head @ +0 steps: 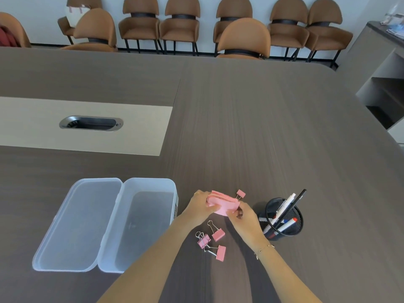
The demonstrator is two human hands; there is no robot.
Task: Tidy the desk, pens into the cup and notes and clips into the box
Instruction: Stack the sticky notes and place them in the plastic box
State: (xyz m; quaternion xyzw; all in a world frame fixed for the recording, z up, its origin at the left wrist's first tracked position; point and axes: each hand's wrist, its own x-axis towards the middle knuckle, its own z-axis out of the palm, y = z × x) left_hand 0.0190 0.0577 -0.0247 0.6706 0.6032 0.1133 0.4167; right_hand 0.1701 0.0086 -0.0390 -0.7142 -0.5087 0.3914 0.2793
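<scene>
Both hands closed on the pink notes (222,203), the left hand (202,207) and right hand (246,217) pinching opposite edges. Left of that grip the open clear box (150,186) stood near, its near wall the only rise on that side, its lid (76,224) lying flat beyond. Right of the grip, the black mesh cup (284,219) stood near, pens (286,206) leaning out above its rim. Just behind the grip one pink clip (240,194) lay; three more clips (213,240) lay below it, between the forearms. Farther ahead the dark table (251,127) ran bare.
</scene>
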